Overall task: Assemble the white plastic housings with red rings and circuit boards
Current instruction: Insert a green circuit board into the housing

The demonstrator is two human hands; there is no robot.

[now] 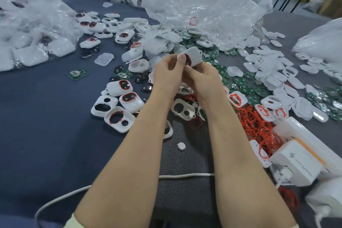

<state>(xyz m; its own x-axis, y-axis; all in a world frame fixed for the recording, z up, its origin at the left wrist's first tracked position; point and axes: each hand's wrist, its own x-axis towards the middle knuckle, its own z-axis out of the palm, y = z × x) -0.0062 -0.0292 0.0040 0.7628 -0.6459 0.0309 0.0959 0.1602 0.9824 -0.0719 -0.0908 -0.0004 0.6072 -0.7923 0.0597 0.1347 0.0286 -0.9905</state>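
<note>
white housing (pixel 194 56): rounded, is showing a red ring (pixel 190 58) around its dark opening.
left hand (pixel 167 74): is pinching its left end.
right hand (pixel 203 79): is gripping it from below.

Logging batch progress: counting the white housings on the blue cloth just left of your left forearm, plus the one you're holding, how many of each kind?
Closed housings with red ring: 2
Open shell with red ring: 1
Open shell without ring: 1
Held housing, in left hand and right hand: 1
Total: 5
</note>
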